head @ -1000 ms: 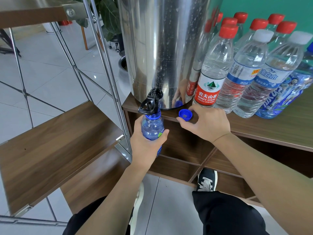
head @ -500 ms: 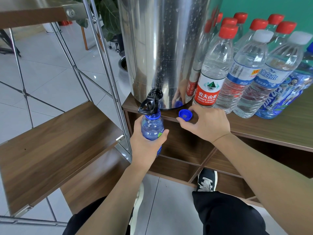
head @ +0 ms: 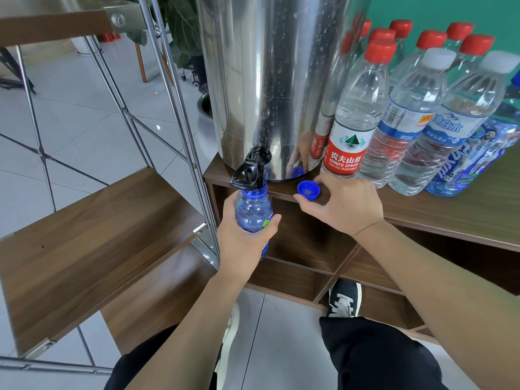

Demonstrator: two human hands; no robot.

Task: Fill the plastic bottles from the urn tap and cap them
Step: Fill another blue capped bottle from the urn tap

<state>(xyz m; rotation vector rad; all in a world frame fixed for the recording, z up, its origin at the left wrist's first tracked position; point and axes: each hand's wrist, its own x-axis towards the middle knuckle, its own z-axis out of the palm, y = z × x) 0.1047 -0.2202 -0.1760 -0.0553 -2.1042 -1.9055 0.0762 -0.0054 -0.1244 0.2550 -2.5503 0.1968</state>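
Two hands are busy at the edge of a brown wooden shelf (head: 450,218). The left hand (head: 242,243) wraps its fingers and thumb around a small blue bottle (head: 253,212). The bottle stands upright with its open mouth right under the black tap (head: 250,171). The tap sticks out from the bottom of a big shiny metal urn (head: 267,80). The right hand (head: 346,204) rests on the shelf edge, just right of the bottle. Its fingers are curled and its fingertips touch a blue cap (head: 308,190). The cap lies on the shelf with its open side up. To the right of the urn stand many clear water bottles (head: 354,114) with red and white caps. A metal rack (head: 180,108) stands on the left.
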